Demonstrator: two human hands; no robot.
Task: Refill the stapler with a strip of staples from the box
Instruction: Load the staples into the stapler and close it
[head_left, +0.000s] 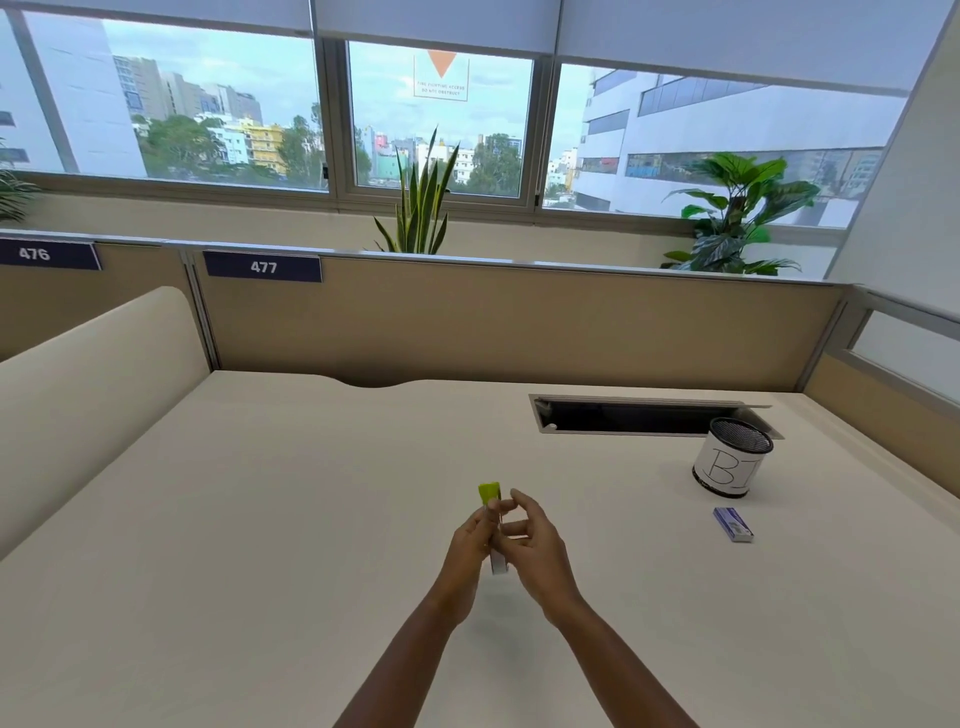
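Observation:
A small lime-green stapler (489, 492) is held above the middle of the desk, its green end pointing away from me and its metal part showing below my fingers. My left hand (470, 538) grips it from the left. My right hand (530, 540) is pressed against its right side, fingers curled at the metal part; whether a staple strip is between them is too small to tell. The purple staple box (733, 524) lies flat on the desk far to the right, apart from both hands.
A mesh pen cup (731, 464) wrapped in white paper stands behind the box. An open cable slot (623, 415) is cut into the cream desk (260, 519) at the back right. Beige partitions (519, 322) enclose the desk.

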